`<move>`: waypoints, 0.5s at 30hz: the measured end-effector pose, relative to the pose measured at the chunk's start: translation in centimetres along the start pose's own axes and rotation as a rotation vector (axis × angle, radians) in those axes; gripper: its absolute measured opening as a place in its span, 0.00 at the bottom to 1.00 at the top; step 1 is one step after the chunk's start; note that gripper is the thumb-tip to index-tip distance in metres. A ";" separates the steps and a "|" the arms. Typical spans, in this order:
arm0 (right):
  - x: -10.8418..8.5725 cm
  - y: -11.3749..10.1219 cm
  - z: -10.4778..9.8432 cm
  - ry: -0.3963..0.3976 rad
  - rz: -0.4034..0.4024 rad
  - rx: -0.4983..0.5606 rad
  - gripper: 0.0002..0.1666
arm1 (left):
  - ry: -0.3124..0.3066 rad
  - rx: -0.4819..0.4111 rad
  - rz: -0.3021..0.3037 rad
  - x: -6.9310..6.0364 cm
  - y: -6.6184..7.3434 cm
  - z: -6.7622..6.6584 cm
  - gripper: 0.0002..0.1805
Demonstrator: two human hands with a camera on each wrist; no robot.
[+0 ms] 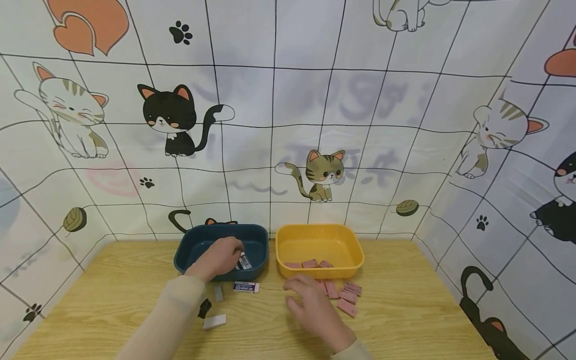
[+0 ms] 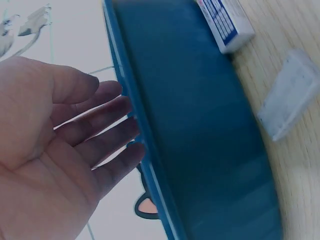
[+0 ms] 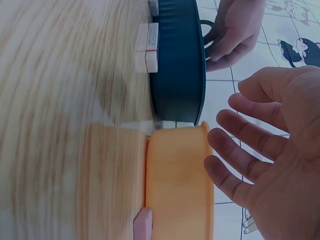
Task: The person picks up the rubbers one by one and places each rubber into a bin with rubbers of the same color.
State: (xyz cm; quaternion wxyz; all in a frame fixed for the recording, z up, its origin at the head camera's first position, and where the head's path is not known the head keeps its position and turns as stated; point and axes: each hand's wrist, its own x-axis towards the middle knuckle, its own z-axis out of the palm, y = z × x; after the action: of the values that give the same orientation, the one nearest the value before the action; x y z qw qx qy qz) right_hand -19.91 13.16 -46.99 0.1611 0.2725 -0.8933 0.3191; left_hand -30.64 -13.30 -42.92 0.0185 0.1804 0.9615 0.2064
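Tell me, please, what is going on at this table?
A person has their left hand at the blue bin, beside printed blocks lying inside it. The right hand is open in front of the yellow bin, near loose pink blocks. Both palms look empty in the wrist views. More pink blocks lie in the yellow bin, while a purple-and-white block, a white block and a black piece lie on the table.
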 end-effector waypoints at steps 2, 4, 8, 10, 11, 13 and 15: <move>-0.1 0.2 -0.1 0.014 0.007 0.011 0.12 | 0.028 -0.013 0.026 -0.6 0.5 -0.2 0.12; -0.2 0.4 -0.3 0.022 0.024 0.019 0.12 | 0.050 -0.027 0.039 -1.1 1.0 -0.3 0.11; -0.3 0.7 -0.7 0.019 0.074 0.012 0.11 | 0.085 -0.027 0.054 -1.8 2.0 -0.5 0.11; -0.3 0.8 -0.8 0.020 0.090 0.007 0.11 | 0.100 -0.022 0.064 -2.1 2.3 -0.5 0.10; -0.3 0.9 -0.9 0.032 0.088 -0.001 0.11 | 0.110 -0.021 0.073 -2.3 2.5 -0.5 0.10; -0.3 1.1 -0.9 0.058 0.080 -0.023 0.11 | 0.123 -0.017 0.089 -2.6 2.9 -0.5 0.10; -0.3 1.3 -0.9 0.073 0.080 -0.029 0.11 | 0.137 -0.013 0.098 -2.8 3.2 -0.4 0.09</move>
State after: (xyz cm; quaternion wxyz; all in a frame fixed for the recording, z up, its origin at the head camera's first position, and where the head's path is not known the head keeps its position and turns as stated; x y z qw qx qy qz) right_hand -20.31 14.78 -47.08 0.1844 0.2223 -0.9015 0.3223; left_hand -26.98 -11.76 -41.42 -0.0565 0.2127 0.9492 0.2251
